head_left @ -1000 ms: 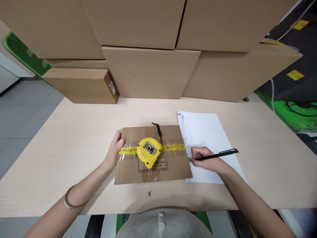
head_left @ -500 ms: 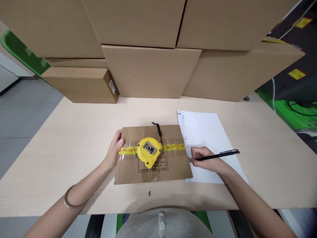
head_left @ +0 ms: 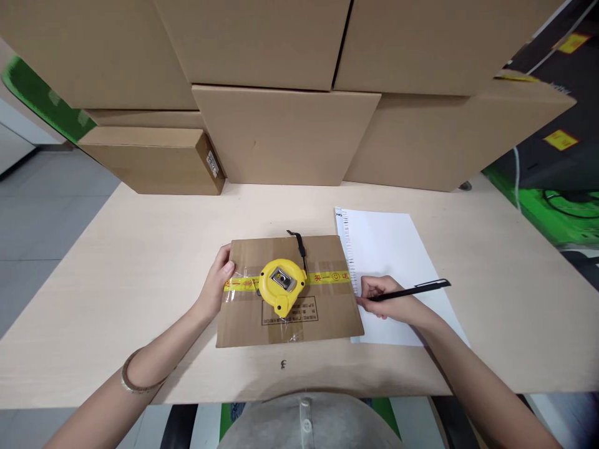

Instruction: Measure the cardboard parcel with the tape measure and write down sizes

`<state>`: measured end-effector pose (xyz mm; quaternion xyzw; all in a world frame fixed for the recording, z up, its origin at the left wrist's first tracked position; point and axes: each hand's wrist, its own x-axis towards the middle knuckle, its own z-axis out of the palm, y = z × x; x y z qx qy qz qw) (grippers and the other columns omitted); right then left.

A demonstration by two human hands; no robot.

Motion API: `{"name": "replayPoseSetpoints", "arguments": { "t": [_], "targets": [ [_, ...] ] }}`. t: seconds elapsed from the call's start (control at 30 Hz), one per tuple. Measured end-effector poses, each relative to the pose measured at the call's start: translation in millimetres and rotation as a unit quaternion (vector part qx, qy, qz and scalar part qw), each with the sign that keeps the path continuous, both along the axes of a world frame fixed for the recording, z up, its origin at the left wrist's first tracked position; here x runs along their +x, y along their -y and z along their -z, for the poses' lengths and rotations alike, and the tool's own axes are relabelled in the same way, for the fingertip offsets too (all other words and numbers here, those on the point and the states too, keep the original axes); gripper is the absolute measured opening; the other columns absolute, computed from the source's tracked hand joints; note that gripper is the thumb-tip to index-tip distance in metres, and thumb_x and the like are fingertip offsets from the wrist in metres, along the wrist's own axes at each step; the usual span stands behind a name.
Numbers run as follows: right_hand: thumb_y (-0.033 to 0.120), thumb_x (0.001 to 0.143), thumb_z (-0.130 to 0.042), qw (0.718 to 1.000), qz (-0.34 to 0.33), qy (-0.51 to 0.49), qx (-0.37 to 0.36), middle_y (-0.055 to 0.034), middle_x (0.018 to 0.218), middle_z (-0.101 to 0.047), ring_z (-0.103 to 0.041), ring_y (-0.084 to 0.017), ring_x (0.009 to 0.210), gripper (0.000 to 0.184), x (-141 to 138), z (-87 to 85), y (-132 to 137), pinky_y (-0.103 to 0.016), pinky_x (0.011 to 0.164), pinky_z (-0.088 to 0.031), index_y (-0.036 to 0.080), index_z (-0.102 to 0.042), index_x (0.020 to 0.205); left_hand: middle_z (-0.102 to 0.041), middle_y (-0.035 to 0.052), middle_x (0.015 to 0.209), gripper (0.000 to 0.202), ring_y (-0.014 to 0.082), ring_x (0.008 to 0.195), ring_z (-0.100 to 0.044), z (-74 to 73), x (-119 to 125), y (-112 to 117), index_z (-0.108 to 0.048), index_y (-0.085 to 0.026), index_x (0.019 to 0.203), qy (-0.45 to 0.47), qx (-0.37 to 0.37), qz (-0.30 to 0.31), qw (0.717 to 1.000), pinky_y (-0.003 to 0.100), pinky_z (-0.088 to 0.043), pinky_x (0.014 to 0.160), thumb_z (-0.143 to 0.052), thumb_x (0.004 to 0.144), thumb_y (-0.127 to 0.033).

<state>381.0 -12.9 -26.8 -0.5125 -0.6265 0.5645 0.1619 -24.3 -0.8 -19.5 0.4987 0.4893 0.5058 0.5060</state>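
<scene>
A flat cardboard box (head_left: 248, 324) with yellow printed tape lies on the table. My left hand (head_left: 218, 280) grips its left edge, thumb on top and the other fingers partly hidden. On the box sits a yellow tape measure (head_left: 269, 287) with a black wrist strap (head_left: 300, 242). To the right lies a white sheet of paper (head_left: 388, 243), its left side partly covered by the box and bearing a column of small marks. My right hand (head_left: 386, 298) is closed around a black pen (head_left: 423, 287). The pen's tip, by the box's right edge, is hidden by my fingers.
Large cardboard boxes (head_left: 285, 137) stand stacked like a wall along the back of the table (head_left: 116, 280). A smaller brown box (head_left: 150, 159) sits at the back left. Dark equipment with a cable (head_left: 517, 178) stands beyond the right edge.
The pen's rear end has shifted slightly up and left as my right hand makes a small movement. My left hand, the box and the tape measure stay in place.
</scene>
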Motion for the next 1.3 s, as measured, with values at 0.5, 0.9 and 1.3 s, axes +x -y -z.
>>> {"name": "replayPoseSetpoints", "arguments": {
  "t": [0.5,0.9,1.3],
  "targets": [
    [0.056,0.097,-0.044,0.930,0.050,0.347,0.107,-0.0044,0.054,-0.053,-0.054,-0.024,0.056,0.051,-12.2,-37.9,-4.2,-0.034,0.057,-0.031,0.027,-0.039,0.056,-0.063,0.0099,0.148,0.059,0.0381,0.141,-0.053,-16.6,6.9,-0.3,-0.065,-0.021,0.133,0.003,-0.010,0.024,1.000,0.046,-0.040,0.116,-0.064,0.090,-0.062],
    [0.070,0.102,-0.042,0.865,-0.070,0.159,0.470,-0.0221,0.144,-0.061,-0.053,-0.038,0.139,0.066,-81.2,-105.0,-32.5,-0.059,0.111,-0.044,0.017,-0.058,0.138,-0.061,0.0057,0.151,0.042,0.0320,0.148,-0.046,-14.6,-4.4,-0.9,-0.069,-0.033,0.134,-0.088,0.113,0.060,0.988,0.052,-0.031,0.127,-0.058,0.101,-0.055],
    [0.053,0.081,-0.086,0.925,-0.210,-0.019,0.317,-0.0102,0.119,-0.075,-0.072,-0.031,0.115,0.054,-155.9,-120.6,-53.3,-0.051,0.101,-0.054,0.025,-0.051,0.112,-0.067,0.0053,0.137,0.064,0.0289,0.141,-0.051,2.7,-13.4,-11.2,-0.075,-0.031,0.124,-0.007,0.105,0.115,0.988,0.049,-0.028,0.129,-0.024,0.107,-0.066]
  ]
}}
